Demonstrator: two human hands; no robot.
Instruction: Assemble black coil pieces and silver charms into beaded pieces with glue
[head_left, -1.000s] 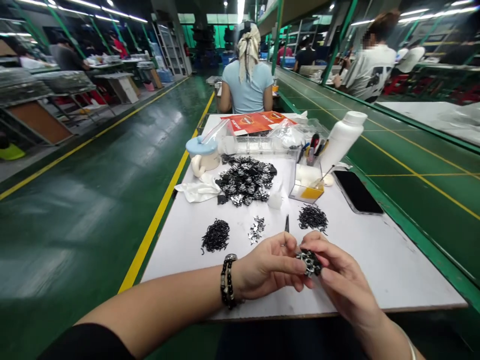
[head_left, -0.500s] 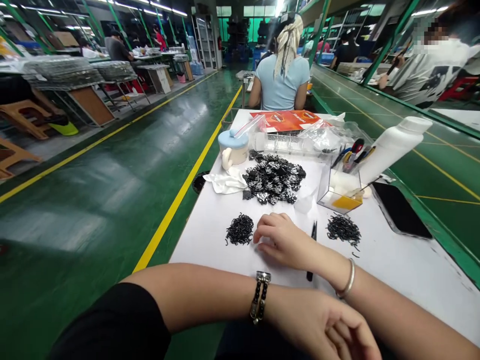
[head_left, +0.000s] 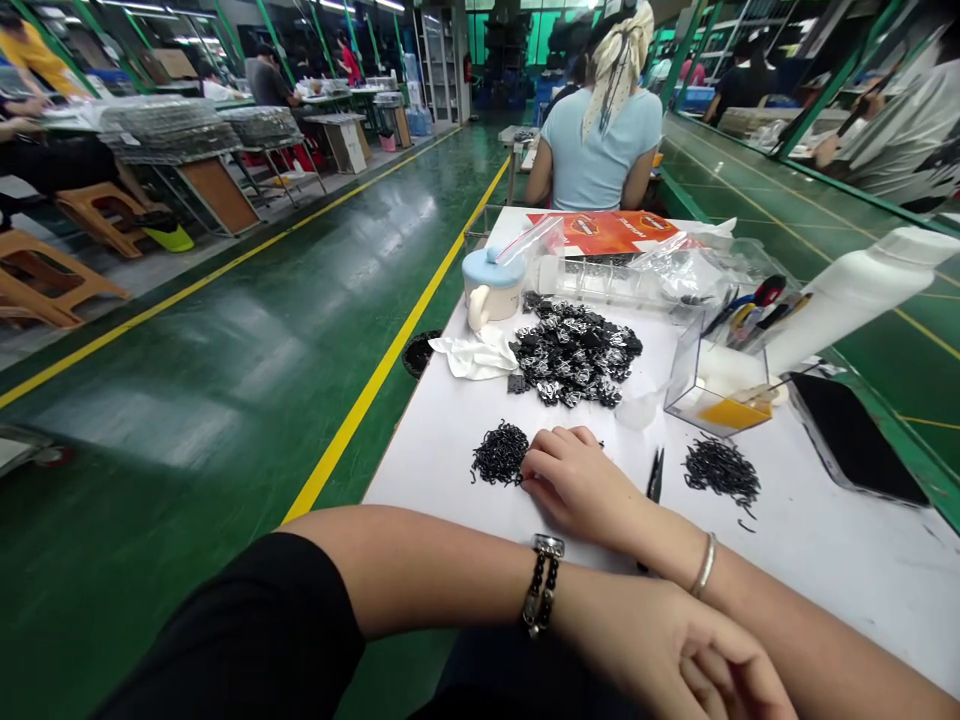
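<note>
My right hand [head_left: 577, 485], with a silver bangle at the wrist, rests on the white tabletop. Its curled fingers touch the right edge of a pile of small black hook-shaped pieces [head_left: 501, 453]; what lies under the fingertips is hidden. My left hand [head_left: 675, 640] crosses under the right forearm, near the bottom edge, its fingers curled inward and partly cut off. Whether it holds anything cannot be seen. Black tweezers [head_left: 655, 478] lie partly behind the right forearm. A second pile of black hooks [head_left: 721, 470] is to the right. Farther back sits a heap of black-and-silver flat pieces [head_left: 574, 350].
A lidded mug [head_left: 493, 285] and crumpled tissue [head_left: 476, 353] stand at the left edge. Right are a clear box [head_left: 716, 400], a white bottle [head_left: 855, 295] and a phone [head_left: 855, 435]. Clear trays and plastic bags lie behind. A person [head_left: 600, 140] sits ahead.
My right hand has come up against the left pile of hooks, its fingers drawn closer together. My left hand stays curled. The view has swung slightly left, so the scene sits farther right.
</note>
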